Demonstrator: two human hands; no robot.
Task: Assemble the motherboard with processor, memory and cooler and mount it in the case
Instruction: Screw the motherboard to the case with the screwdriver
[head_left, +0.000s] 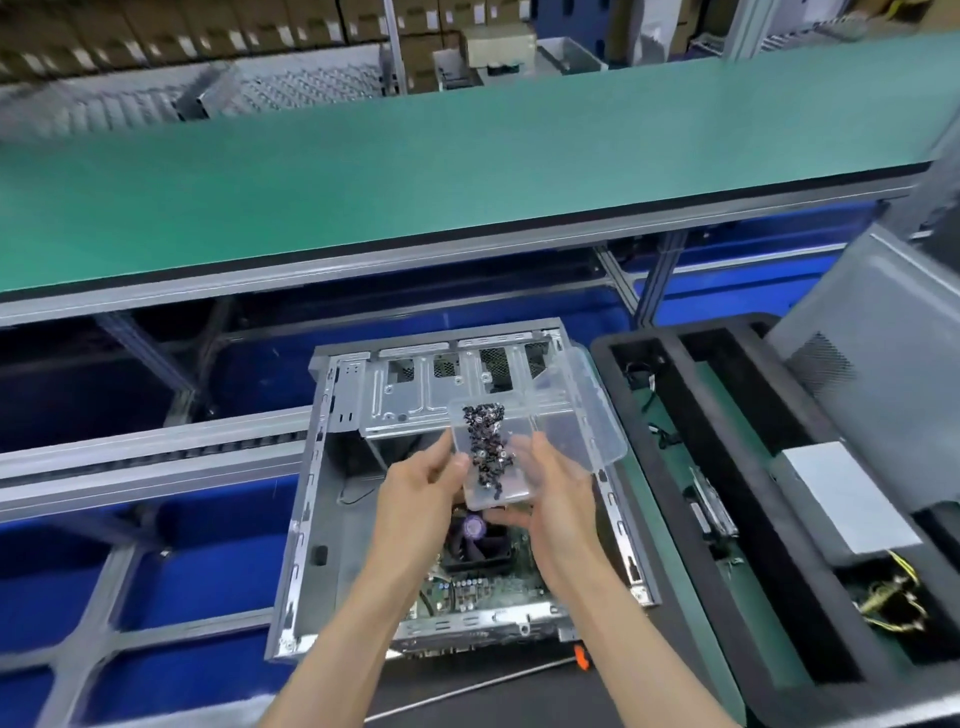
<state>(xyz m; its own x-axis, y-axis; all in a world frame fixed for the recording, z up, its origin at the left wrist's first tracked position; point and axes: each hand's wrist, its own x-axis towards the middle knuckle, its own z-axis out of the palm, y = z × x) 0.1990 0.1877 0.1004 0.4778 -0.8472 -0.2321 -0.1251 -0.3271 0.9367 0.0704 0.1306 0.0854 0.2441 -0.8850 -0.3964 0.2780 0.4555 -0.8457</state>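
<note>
While both hands (415, 499) (550, 499) grip screw box (514, 457), case (332, 545) below green bench (415, 171).

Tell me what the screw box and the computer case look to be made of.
Screw box: apparently clear plastic; the dark screws and fingers show through its walls and open hinged lid. Computer case: seemingly bare sheet metal, grey with shiny stamped, punched panels.

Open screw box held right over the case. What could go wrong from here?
1. The clear box is tilted, lid open, above the case: screws could spill onto the motherboard and fan.
2. The left hand and right hand hold only its edges; a slipped grip likely drops it.
</note>
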